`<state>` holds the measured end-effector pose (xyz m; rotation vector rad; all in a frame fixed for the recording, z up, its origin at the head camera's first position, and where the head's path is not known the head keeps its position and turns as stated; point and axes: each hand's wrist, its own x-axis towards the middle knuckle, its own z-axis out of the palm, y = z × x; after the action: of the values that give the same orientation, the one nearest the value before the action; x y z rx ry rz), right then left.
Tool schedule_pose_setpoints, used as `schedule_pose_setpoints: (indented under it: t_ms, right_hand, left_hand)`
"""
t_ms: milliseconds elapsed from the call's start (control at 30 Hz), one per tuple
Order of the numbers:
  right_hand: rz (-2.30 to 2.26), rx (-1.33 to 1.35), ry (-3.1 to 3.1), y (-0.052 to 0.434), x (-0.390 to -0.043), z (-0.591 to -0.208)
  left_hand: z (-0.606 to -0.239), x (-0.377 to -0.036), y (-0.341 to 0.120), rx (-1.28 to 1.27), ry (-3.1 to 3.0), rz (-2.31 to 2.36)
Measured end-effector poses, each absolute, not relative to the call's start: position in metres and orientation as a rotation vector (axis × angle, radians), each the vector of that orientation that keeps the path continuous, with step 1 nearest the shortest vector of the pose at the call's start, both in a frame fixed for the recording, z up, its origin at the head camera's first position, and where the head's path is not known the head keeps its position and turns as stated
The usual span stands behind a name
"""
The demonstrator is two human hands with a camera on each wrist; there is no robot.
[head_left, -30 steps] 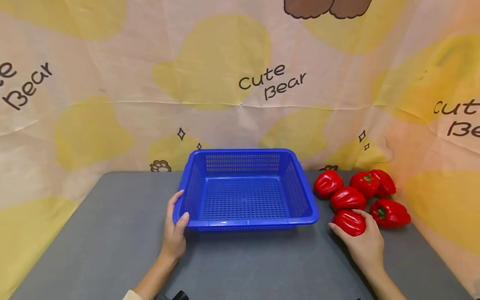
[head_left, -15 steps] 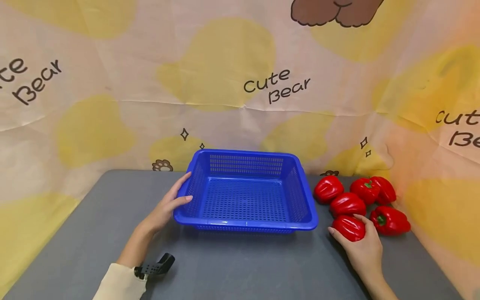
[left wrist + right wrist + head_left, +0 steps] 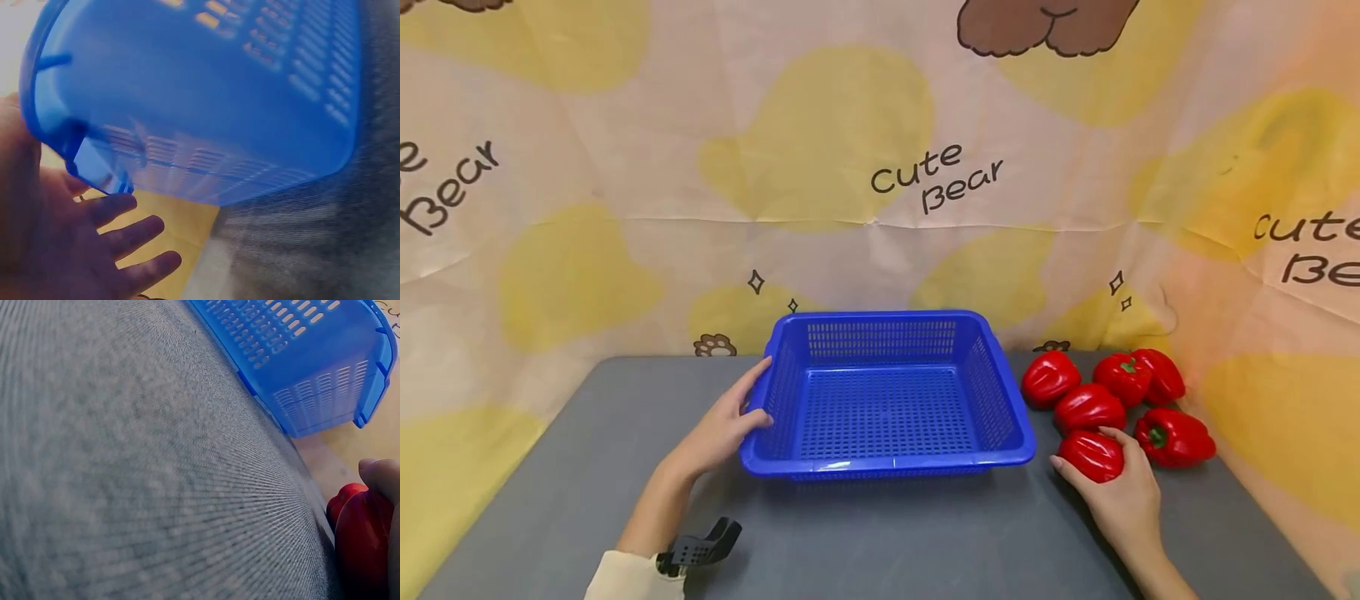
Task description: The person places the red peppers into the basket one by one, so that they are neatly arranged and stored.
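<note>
Right hand (image 3: 1124,493) pinches lobed red pepper (image 3: 1088,456) — lifting could nudge neighbour pepper (image 3: 1090,407) just beyond. Left hand (image 3: 718,433) spread against rectangular blue plastic basket (image 3: 887,463).

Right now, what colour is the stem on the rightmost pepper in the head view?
Green stem on a red pepper; head view shows it best.

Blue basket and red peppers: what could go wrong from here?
Moving the held pepper might set the neighbouring pepper just behind it rolling, as the two lie close together. Its glossy skin could slip from the right hand. The left hand touches only the left side of the blue basket, so a bump on the opposite side might swivel it.
</note>
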<state>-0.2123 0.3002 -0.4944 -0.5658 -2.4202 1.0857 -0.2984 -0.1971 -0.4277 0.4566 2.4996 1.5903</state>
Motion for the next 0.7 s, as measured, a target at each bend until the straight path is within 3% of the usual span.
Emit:
schedule_pose_setpoints:
  t_ms: [267,700]
  right_hand:
    - [1.094,-0.601,-2.452,0.301,-0.210,-0.499]
    - [1.037,-0.572,-2.462,0.299,-0.214,-0.498]
  left_hand:
    - [-0.446,-0.323,-0.192,0.497,2.178,1.967]
    - [-0.473,-0.312,-0.187,0.589,1.832,2.312]
